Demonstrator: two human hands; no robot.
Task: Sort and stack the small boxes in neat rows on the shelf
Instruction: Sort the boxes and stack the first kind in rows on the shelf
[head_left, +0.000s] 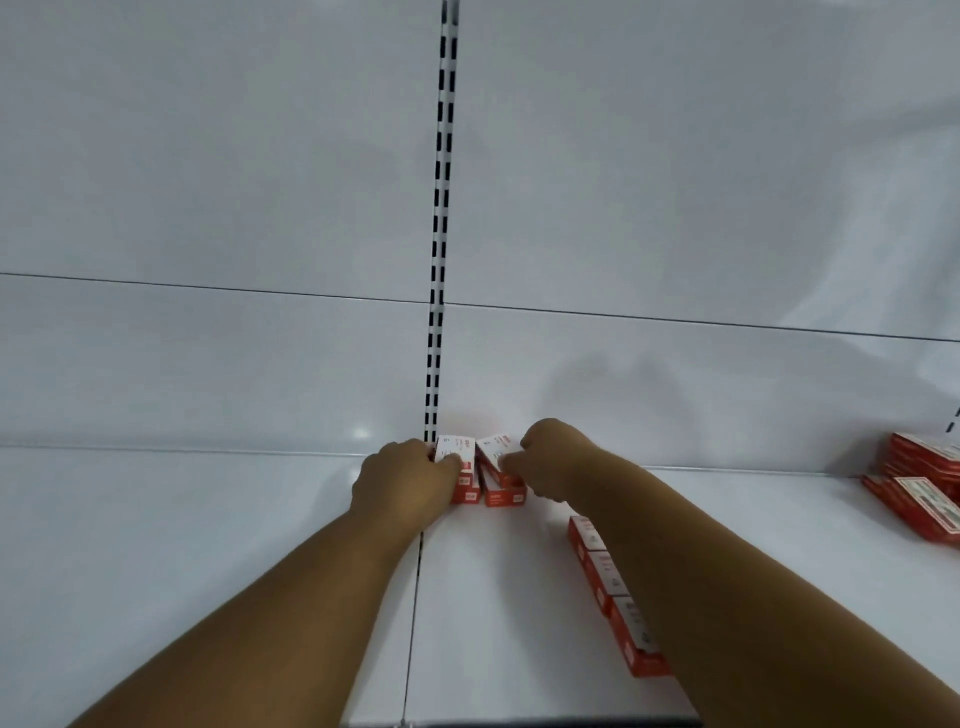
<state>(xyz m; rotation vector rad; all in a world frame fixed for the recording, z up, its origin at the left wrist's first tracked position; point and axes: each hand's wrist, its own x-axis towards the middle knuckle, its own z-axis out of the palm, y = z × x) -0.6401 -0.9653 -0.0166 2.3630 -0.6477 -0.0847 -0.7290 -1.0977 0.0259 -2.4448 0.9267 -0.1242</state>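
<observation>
Two bare forearms reach forward over a white shelf (260, 519) toward its back wall (208, 208), where a slotted upright strip (441, 208) runs down to the shelf. At the foot of that strip stand two short stacks of small red and white boxes, side by side and touching. The left hand (402, 483) curls its fingers around the top box of the left stack (457, 457), thumb on its white face. The right hand (550, 462) pinches the top box of the right stack (496, 460), which sits tilted on the box below. Nearer the viewer, a row of similar boxes (605, 577) lies end to end on the shelf, partly hidden under the right forearm. Far to the right, a loose pile of red boxes (919, 483) rests against the back wall.
</observation>
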